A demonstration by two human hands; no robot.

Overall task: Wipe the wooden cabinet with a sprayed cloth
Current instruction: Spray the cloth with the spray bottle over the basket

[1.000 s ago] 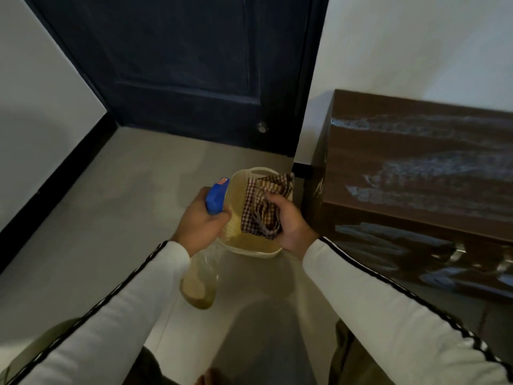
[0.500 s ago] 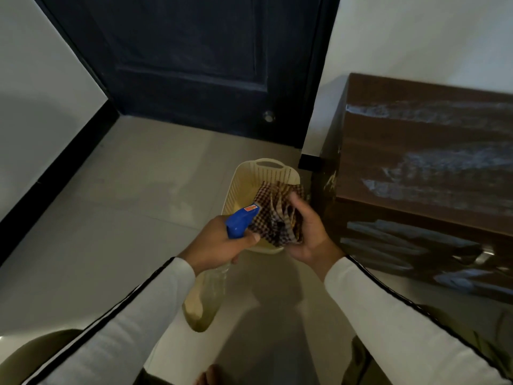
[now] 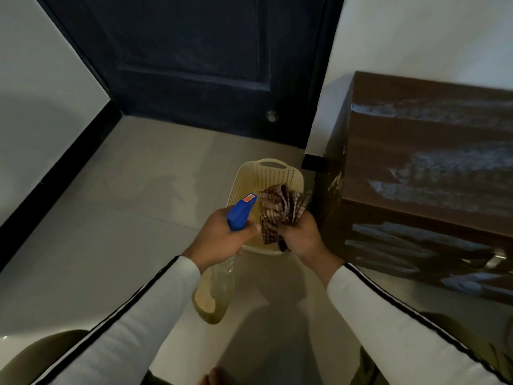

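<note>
The bottle (image 3: 215, 295) in the left hand (image 3: 222, 240) is clear with yellowish liquid; its spray head (image 3: 240, 212) is blue with an orange tag. The cloth (image 3: 280, 209) in the right hand (image 3: 301, 240) is brown-and-white checked. Beyond both hands, the basket (image 3: 266, 173) is cream, dotted with holes. Right of the right hand, the cabinet (image 3: 416, 162) is dark brown wood grain, streaked pale. The sleeves (image 3: 125, 329) are white with a black stripe.

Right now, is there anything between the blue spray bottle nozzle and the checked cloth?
Nothing. In the head view the spray bottle aims at the checked cloth across a short open gap; only the cream basket shows behind it.
</note>
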